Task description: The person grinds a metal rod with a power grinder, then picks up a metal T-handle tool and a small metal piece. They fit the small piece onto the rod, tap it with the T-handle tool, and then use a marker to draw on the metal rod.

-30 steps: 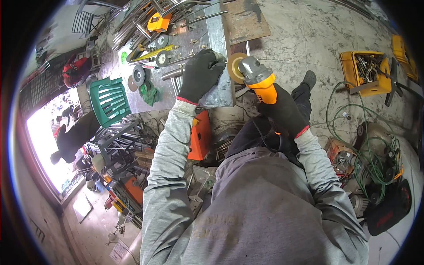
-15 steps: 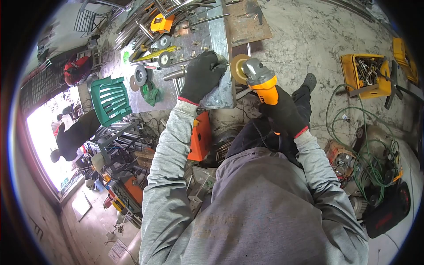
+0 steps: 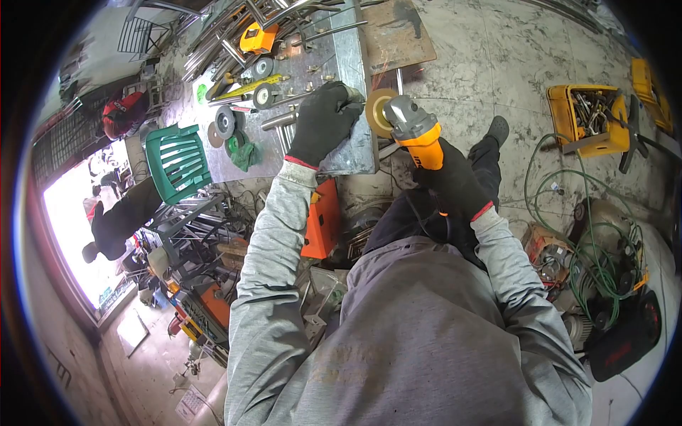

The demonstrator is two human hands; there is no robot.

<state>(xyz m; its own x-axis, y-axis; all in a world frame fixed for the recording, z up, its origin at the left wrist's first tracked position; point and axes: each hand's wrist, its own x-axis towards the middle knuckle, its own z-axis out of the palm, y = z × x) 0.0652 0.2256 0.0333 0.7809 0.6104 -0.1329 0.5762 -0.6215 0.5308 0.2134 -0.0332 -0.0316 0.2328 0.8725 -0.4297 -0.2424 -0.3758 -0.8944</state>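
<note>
My right hand (image 3: pixel 455 181), in a black glove, is wrapped round a yellow and grey angle grinder (image 3: pixel 418 131). The grinder's tan disc (image 3: pixel 381 112) is at the right edge of the metal table (image 3: pixel 355 153), close to my left hand. Faint orange sparks show just above the disc. My left hand (image 3: pixel 323 124), also gloved in black, is closed at that edge on a small metal piece, mostly hidden by the fingers. Left of it lie metal tubes (image 3: pixel 278 121), a grinding wheel (image 3: pixel 263 96) and a yellow tape measure (image 3: pixel 245 89).
A green chair (image 3: pixel 177 163) stands left of the table, and an orange box (image 3: pixel 320 220) below it. A yellow crate (image 3: pixel 586 121) of metal parts and a coiled green hose (image 3: pixel 593 248) lie at right. A person in dark clothes (image 3: pixel 124 216) is by the doorway.
The grinder has moved slightly left, its disc now closer to my left hand and the table edge. Sparks have appeared above the disc. My left hand has barely moved.
</note>
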